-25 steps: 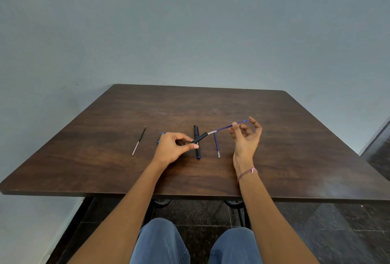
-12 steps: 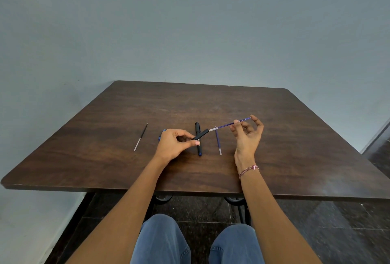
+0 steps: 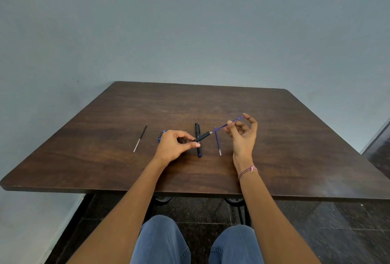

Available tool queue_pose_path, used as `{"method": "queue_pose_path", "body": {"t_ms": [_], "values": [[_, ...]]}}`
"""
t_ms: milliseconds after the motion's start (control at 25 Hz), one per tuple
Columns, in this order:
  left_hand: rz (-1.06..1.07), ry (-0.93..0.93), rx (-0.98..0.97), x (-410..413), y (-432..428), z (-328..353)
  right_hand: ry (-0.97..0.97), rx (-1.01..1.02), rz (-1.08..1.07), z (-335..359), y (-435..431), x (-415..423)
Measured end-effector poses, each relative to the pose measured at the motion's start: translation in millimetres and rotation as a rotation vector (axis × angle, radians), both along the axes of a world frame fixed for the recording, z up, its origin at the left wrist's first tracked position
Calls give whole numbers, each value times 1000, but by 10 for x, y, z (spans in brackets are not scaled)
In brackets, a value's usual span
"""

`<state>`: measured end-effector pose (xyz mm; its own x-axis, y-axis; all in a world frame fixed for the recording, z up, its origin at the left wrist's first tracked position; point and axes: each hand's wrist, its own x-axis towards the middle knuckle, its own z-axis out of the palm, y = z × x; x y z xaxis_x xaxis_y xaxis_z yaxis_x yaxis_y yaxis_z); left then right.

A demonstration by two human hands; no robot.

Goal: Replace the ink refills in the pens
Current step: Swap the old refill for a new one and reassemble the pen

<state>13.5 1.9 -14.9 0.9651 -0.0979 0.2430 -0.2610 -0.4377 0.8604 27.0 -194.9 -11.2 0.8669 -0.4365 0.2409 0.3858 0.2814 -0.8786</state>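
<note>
My left hand [image 3: 173, 144] pinches a short black pen section [image 3: 202, 136] between thumb and forefinger. A thin blue ink refill [image 3: 223, 126] sticks out of it up to the right, and my right hand [image 3: 242, 135] holds that refill's far end in its fingertips. Under them a black pen [image 3: 198, 143] with a blue tip lies on the table. A second blue refill [image 3: 217, 142] lies just right of it. A blue piece [image 3: 162, 135] peeks out behind my left hand. A dark refill with a clear end [image 3: 140, 137] lies apart at the left.
The dark wooden table [image 3: 274, 137] stands against a plain grey-blue wall. Its front edge runs just above my knees, in blue jeans. A dark tiled floor shows under and to the right of the table.
The view has shifted slightly. Both hands keep the same grip on the pen section and the refill, with hardly any change in their position.
</note>
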Motion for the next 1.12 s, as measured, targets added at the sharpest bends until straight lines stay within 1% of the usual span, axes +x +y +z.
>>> {"method": "queue_pose_path", "body": {"t_ms": [160,320,400,600,680,760,960,1120], "values": [[11,-19,-3,3,6,-11,-16,-101,98,-4,36,-28],[33,-46,-46,-6,-3,3,-44,-254,198,6,66,-50],[41,-59,-51,-8,-2,8,-43,-276,213,12,72,-58],[79,-42,48,-23,-13,16,-14,-253,177,11,56,-54],[86,-40,54,-33,-16,31,-7,-251,178,16,61,-57],[77,-53,22,-41,-15,39,-8,-243,194,24,65,-68],[80,-103,-67,-55,-18,36,-12,-146,276,63,50,-95],[138,-90,-237,-48,-6,33,5,-67,276,75,45,-94]]}}
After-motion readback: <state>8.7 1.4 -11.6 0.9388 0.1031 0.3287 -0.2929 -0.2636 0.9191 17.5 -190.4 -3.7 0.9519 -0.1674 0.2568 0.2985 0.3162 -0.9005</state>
